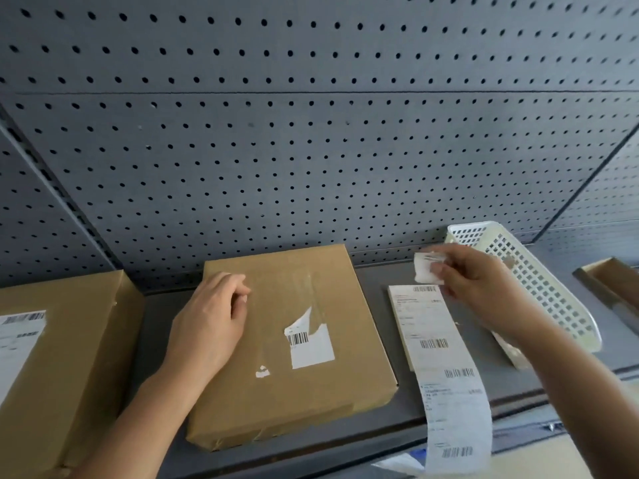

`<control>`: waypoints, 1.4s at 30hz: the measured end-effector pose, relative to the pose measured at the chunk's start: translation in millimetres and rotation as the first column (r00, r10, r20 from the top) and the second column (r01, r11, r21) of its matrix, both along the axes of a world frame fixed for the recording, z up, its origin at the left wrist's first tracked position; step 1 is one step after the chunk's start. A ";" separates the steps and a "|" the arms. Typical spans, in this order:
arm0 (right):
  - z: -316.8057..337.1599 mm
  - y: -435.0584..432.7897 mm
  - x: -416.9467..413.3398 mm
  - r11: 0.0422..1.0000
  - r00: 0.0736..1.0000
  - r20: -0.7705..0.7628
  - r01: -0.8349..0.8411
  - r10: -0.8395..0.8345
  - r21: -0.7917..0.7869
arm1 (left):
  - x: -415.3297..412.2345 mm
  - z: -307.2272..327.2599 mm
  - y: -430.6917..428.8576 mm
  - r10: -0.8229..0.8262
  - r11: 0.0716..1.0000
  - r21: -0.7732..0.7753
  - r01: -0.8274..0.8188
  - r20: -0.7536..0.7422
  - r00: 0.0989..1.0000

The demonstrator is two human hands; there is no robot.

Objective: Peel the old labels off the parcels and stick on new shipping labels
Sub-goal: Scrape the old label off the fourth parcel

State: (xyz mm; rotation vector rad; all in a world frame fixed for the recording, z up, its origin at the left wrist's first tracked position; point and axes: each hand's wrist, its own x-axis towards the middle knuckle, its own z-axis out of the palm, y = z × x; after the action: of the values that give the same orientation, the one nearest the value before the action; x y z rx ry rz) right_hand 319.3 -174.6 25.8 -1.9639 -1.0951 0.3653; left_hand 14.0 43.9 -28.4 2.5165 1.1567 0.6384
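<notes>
We look down on a grey shelf (377, 305) in front of a pegboard wall (311, 133). The middle parcel (345, 385) lies flat, and the left hand (211, 319) rests on its top. The fingers are curled inward and we see nothing inside them. We think this hand is there to keep the box from sliding while the label is pulled.

Only part of the old label (309, 344) is on the parcel. It is a torn white piece with a barcode, its upper corner lifted from the cardboard. A small white scrap (262, 372) is stuck just below and to the left of it.

The right hand (480, 285) pinches a torn label piece (428, 267) between thumb and fingertips. It holds the piece in the air next to the white basket (553, 305), which sits tilted on the shelf. Probably the basket is for the waste paper, but we cannot see anything inside it.

The new shipping labels (435, 347) lie between the parcel and the basket as a stack, with one long strip hanging over the shelf edge – near enough for the right hand to reach. Another parcel (69, 392) on the far left carries a whole label (20, 337).

By our judgement the peeling is only half done: the rest of the old label must come off before a new one goes on.
</notes>
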 end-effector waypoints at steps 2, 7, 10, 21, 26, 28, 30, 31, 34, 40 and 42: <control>2.9 -16.5 22.4 0.994 0.994 0.026 0.110 -0.111 0.007 | 0.5 -0.2 -0.4 -0.005 1.000 0.002 0.005 0.000 1.000; 1.6 -47.4 77.1 0.921 0.919 0.139 0.381 -0.368 -0.081 | 2.0 0.0 0.5 0.011 0.999 -0.036 -0.011 0.004 1.000; -6.0 -54.4 100.1 0.875 0.885 0.168 0.458 -0.433 -0.158 | 2.5 -0.3 0.1 0.015 0.999 -0.048 -0.015 0.007 1.000; -49.8 -43.4 126.4 0.788 0.889 0.212 0.458 -0.406 -0.411 | 4.6 -4.0 2.6 0.022 0.997 -0.076 -0.019 0.029 0.999; -58.7 -42.4 127.7 0.724 0.855 0.377 0.507 -0.356 -0.468 | 5.7 -4.2 2.3 0.034 0.996 -0.086 -0.031 0.036 0.999; -61.8 -41.1 128.1 0.714 0.847 0.417 0.513 -0.331 -0.477 | 6.4 -2.5 1.2 0.032 0.996 -0.081 -0.029 0.035 0.999; -64.0 -39.2 127.7 0.715 0.847 0.441 0.504 -0.298 -0.484 | 6.6 -1.4 -0.1 0.033 0.996 -0.080 -0.030 0.035 0.999; -65.5 -38.6 127.5 0.717 0.845 0.456 0.500 -0.280 -0.486 | 6.7 -1.2 -0.5 0.034 0.996 -0.079 -0.031 0.036 0.999; -69.3 -40.8 128.5 0.733 0.830 0.466 0.518 -0.306 -0.441 | 6.7 -1.3 -0.4 0.034 0.997 -0.077 -0.031 0.036 0.999; -68.9 -44.8 128.0 0.749 0.814 0.476 0.534 -0.332 -0.391 | 5.2 -1.9 0.4 0.030 0.995 -0.095 -0.026 0.038 0.999; -63.0 -47.0 124.5 0.748 0.786 0.518 0.558 -0.337 -0.361 | 5.6 -0.2 -0.5 0.029 0.996 -0.090 -0.025 0.035 0.999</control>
State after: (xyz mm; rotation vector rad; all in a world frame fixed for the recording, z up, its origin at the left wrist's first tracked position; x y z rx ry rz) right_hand 443.8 -221.6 -37.3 -2.7971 -0.7515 -0.0788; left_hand 19.6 43.4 -28.6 2.4095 1.1818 0.6219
